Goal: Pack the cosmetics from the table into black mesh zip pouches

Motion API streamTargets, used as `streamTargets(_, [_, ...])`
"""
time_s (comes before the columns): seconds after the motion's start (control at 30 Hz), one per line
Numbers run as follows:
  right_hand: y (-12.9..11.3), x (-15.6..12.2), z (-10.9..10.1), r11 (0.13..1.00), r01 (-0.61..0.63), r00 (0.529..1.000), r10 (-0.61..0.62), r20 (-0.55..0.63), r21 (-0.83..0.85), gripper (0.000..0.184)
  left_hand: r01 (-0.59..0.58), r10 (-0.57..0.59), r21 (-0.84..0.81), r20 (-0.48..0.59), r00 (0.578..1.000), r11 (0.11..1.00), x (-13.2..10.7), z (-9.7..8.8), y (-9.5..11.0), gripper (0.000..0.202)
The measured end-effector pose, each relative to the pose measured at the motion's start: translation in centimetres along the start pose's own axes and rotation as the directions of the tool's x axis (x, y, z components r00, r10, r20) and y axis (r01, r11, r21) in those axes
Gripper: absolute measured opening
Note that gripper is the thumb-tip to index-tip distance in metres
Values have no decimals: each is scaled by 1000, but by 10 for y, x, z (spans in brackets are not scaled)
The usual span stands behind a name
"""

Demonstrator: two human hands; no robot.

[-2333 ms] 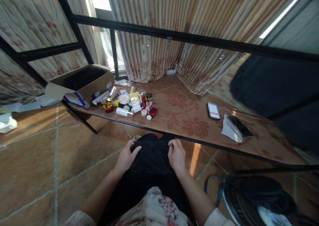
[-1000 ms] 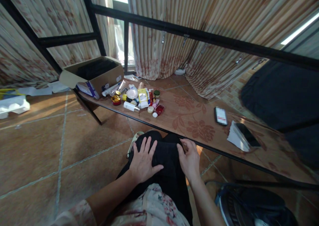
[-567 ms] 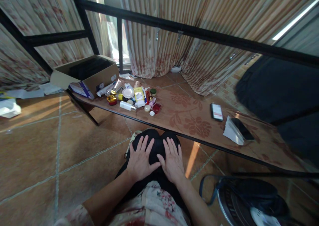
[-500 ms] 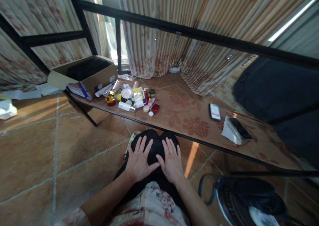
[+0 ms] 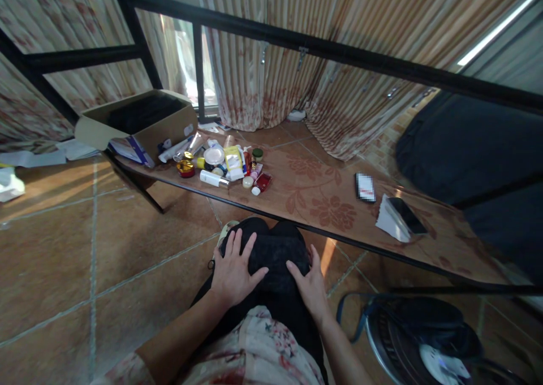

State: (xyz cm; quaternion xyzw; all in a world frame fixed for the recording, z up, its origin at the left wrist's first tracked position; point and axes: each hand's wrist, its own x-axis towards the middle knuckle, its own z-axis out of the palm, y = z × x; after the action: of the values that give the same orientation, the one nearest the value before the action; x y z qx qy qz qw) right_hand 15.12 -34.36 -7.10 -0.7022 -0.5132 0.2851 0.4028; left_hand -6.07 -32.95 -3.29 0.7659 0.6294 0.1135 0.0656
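Observation:
My left hand [image 5: 235,272] lies flat on my left thigh, fingers spread, on the black trousers [image 5: 275,249]. At the outer side of my right thigh, my right hand [image 5: 309,283] has its thumb apart from its fingers, which curl partly out of sight over the edge of the leg. Neither hand holds anything. Beyond my knees, on the long low table [image 5: 292,204], lies a pile of small cosmetics: a white tube [image 5: 214,178], a round pale jar [image 5: 214,156], a red bottle [image 5: 263,182], a gold-and-red jar [image 5: 185,168] and a yellow-and-white packet [image 5: 233,161].
An open cardboard box [image 5: 165,128] with dark contents stands at the table's left end. Toward the right lie a white-fronted device [image 5: 365,187], a phone [image 5: 406,215] and white tissue [image 5: 390,225]. A black metal rail [image 5: 331,54] crosses above. A dark bag [image 5: 428,317] sits low right.
My right hand has slid from the top of my right thigh to its outer side, its thumb now farther from the left hand. My left hand stays in place. The view has shifted slightly.

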Motion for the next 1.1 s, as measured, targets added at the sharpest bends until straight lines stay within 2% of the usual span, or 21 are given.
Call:
streamTargets(0.1, [-7,-8,-8,997,-48,999,48,8,62,68,-2,2,15,3,1000,1000,1,1,1,79])
streamTargets(0.23, [-31,-15,-18,984,-83,996,75,56,159,43,-9,9,25,2,1000,1000,2,2,0,78])
streamTargets(0.37, [-50,-20,-22,886,-247,962,175,209,393,35,-6,6,33,3,1000,999,2,1,-1,77])
streamTargets(0.47, [-55,-21,-22,837,-262,961,183,206,480,31,-4,4,33,4,1000,999,2,1,-1,78])
streamTargets(0.57, [-53,-20,-24,820,-267,961,185,207,507,31,-7,7,23,0,1000,1000,2,1,-2,78])
streamTargets(0.8, [-45,-19,-32,761,-356,924,202,323,543,40,-16,16,14,-6,1000,1000,2,3,-2,78])
streamTargets(1.0, [-38,-17,-33,689,-413,911,303,280,595,45,-14,14,22,9,1000,1000,2,2,-3,78])
streamTargets(1.1, [-39,-15,-35,751,-408,913,350,210,519,52,-7,7,29,14,1000,1000,2,2,-2,79])
